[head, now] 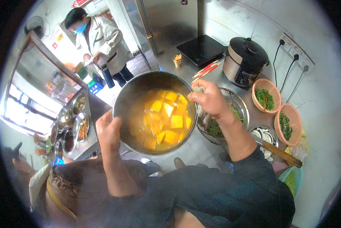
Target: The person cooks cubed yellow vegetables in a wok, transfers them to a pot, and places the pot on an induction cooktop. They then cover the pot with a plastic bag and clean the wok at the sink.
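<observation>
A round metal pot (129, 99) is held up before me, steaming and tilted toward its right side. Yellow-orange chunks, apparently pumpkin (176, 121), lie in cloudy liquid inside it. My left hand (109, 131) grips the left edge, thumb over the rim. At the upper right edge, my right hand (209, 98) is closed on the pot with a greyish cloth (203, 115) bunched under it. Any pot handles are hidden by my hands. Below my right forearm sits a wire-mesh strainer (241, 104) with leafy greens, partly covered by the arm.
A masked person (102, 42) stands beyond the pot; another person (62, 182) is close at my left. The right counter bears a pressure cooker (246, 62), an induction hob (200, 50), peach baskets (297, 125) of greens and a wooden-handled knife (284, 155). Metal bowls (80, 122) stand left.
</observation>
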